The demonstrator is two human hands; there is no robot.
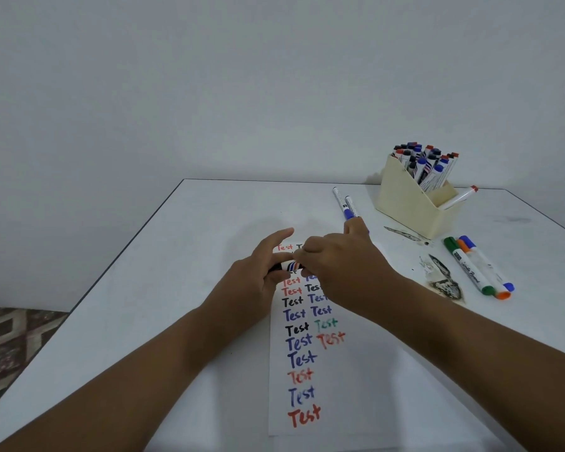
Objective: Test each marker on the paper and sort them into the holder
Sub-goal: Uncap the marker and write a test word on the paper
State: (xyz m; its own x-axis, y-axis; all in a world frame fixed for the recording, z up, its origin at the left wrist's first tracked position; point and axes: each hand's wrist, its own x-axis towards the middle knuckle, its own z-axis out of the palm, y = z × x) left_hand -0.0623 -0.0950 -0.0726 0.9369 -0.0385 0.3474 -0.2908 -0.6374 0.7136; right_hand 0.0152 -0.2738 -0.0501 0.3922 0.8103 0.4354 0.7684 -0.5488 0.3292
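I see both hands meeting over the top of the paper (310, 363), at about 12 o'clock of the sheet. The left hand (258, 275) curls thumb and fingers round a black-capped marker (289, 266), its index finger sticking out straight. The right hand (336, 269) pinches the same marker at its other end, fingers bunched. I judge this two-handed hold is for pulling the cap off or pushing it back on; I cannot tell which.

The paper lies lengthwise toward me so the "Test" rows stack down it, both columns partly filled.

The cream holder (408, 203) sits at 2 o'clock, packed with markers at its tall back end, one red-tipped marker (459, 197) leaning out of the low front end.

Two blue markers (344, 205) lie at 1 o'clock just beyond the right hand. A green, orange and blue trio (480, 269) lies at 3 o'clock, probably waiting for testing.
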